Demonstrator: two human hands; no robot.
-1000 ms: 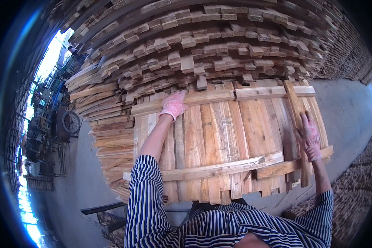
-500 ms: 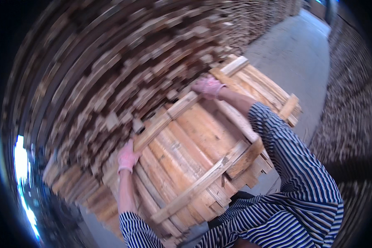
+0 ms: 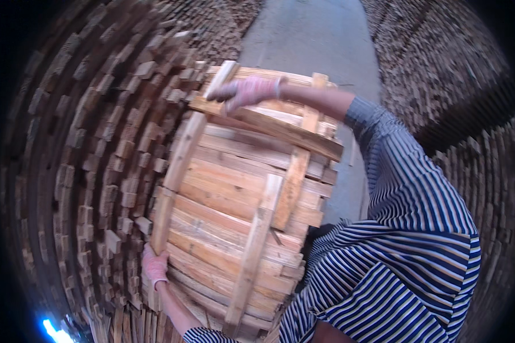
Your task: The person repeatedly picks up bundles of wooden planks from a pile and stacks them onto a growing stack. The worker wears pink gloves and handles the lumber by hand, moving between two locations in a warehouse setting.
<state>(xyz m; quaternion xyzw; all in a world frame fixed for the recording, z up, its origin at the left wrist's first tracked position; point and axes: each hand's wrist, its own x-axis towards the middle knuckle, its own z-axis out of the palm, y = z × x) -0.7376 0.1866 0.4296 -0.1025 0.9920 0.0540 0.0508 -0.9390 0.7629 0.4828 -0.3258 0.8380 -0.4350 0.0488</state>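
A stack of pale boards [image 3: 223, 180] lies in front of me, with narrower wooden strips across it. My left hand [image 3: 155, 266], in a pink glove, is closed round the lower end of the left lengthwise strip [image 3: 177, 154]. My right hand [image 3: 250, 94], gloved the same, is above the far part of the stack. Its blurred fingers stretch left and its thumb points down by a crosswise strip [image 3: 274, 130]. Whether it touches this strip is unclear. Two more strips, one longer [image 3: 252, 257] and one shorter [image 3: 292, 186], lie on the right side.
Tall walls of stacked lumber rise close on the left [image 3: 111, 171] and farther off on the right [image 3: 440, 74]. A grey concrete aisle [image 3: 309, 40] runs away between them. Upright board ends [image 3: 129, 326] stand at the lower left, near a bright opening.
The view has turned, so the stack now stands more upright in it and the aisle is straight ahead. My right hand has shifted over the crosswise strip; my left keeps its hold.
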